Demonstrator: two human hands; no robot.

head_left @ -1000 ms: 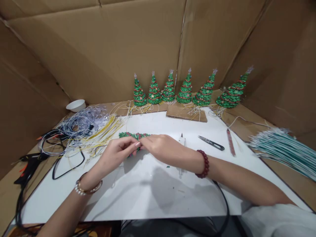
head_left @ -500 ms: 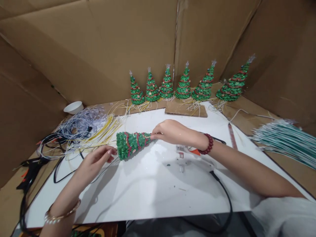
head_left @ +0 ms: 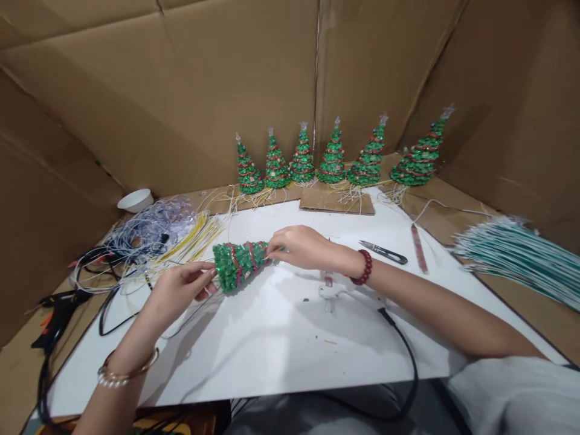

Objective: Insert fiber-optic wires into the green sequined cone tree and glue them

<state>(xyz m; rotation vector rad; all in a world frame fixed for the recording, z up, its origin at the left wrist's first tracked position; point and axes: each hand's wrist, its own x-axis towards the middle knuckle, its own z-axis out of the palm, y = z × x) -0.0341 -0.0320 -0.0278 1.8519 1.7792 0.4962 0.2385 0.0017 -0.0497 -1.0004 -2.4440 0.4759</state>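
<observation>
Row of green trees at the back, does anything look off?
The far-right green cone tree leans sharply to the right, more than any other in the row, though the wide camera view may exaggerate that.

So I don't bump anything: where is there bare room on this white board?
Most bare board lies near the person, between the left forearm, the glue gun and its black cord. A smaller patch lies beyond the right hand, below the cardboard piece. It's crowded on the left, with yellow and silver wires, and far right, with green-and-white wires.
</observation>
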